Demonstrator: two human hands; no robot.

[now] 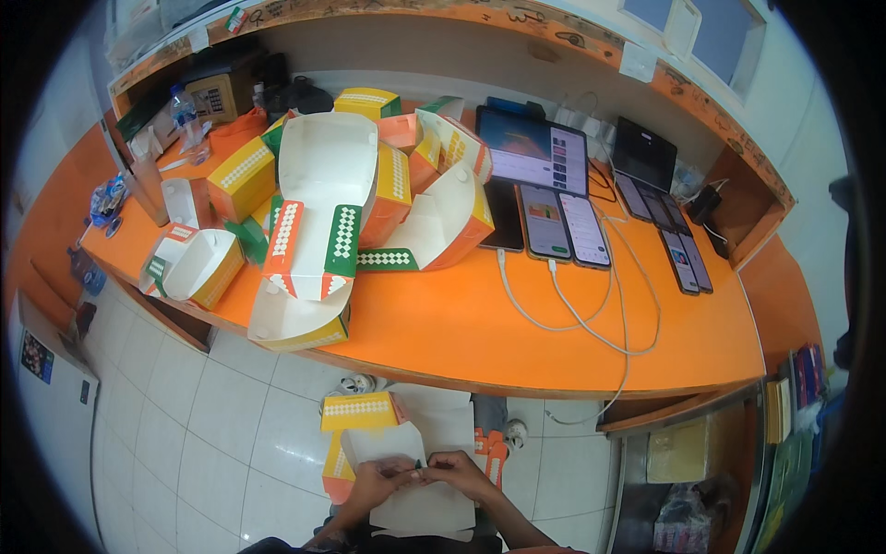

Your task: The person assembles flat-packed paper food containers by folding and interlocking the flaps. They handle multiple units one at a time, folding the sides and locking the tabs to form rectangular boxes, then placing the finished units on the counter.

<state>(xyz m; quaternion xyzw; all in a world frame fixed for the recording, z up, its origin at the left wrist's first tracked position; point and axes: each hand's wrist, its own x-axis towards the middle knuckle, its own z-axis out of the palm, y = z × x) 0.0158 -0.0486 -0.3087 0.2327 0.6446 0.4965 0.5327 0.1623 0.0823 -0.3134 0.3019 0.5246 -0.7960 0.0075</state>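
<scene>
Low in the picture, over my lap, I have a partly folded cardboard food box [415, 512], white on the inside. My left hand [377, 482] pinches its edge, fingers pressed together. Close beside it, my right hand [459, 475] is also closed on the cardboard, and a small dark green bit shows between the fingertips. Just beyond the hands lies a yellow, orange and white box part [355, 413]. Orange-and-white cardboard [494, 452] shows to the right of my right hand. How the flaps join is hidden by my fingers.
The orange desk [443, 323] ahead carries a pile of assembled boxes [314, 185], one overhanging its front edge. To the right are a laptop [535, 152], several phones [546, 222] and white charging cables [628, 342]. A water bottle [187, 120] stands far left. Shelves [678, 452] sit lower right.
</scene>
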